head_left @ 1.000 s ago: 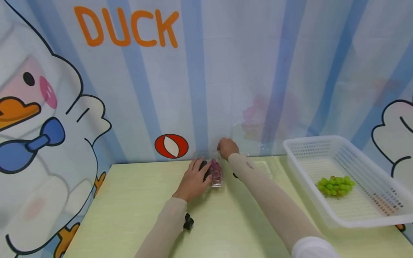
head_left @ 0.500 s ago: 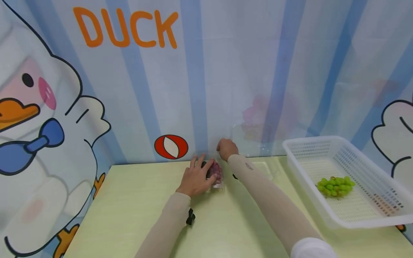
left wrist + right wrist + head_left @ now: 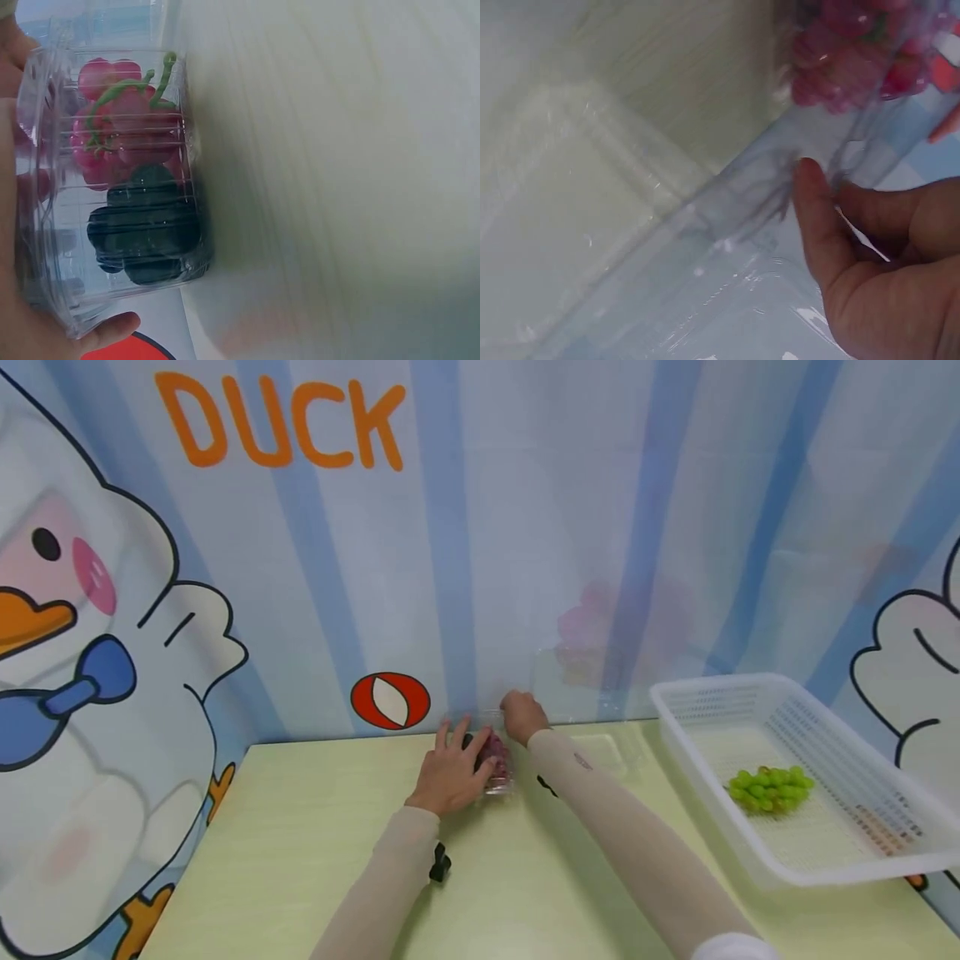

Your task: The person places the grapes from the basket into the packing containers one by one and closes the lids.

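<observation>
A clear plastic clamshell box (image 3: 82, 296) stands at the table's back edge, holding red grapes (image 3: 139, 124) on a green stem and dark grapes (image 3: 150, 225). My left hand (image 3: 450, 772) lies over its top with fingers spread and mostly straight, partly covering the dark grapes in the head view. At the box's back right corner, my right hand (image 3: 523, 717) is curled. The right wrist view shows its thumb and fingers (image 3: 821, 217) pinching the clear plastic edge, just behind the red grapes.
A second clear clamshell (image 3: 600, 752) lies open to the right, its raised lid against the printed curtain. Farther right, a white perforated basket (image 3: 787, 870) holds a bunch of green grapes (image 3: 770, 789). The curtain hangs directly behind the table (image 3: 322, 827).
My left hand has shifted slightly right across the box top, covering more of the dark grapes. The right hand stays at the back corner. The head view has turned a little to the right.
</observation>
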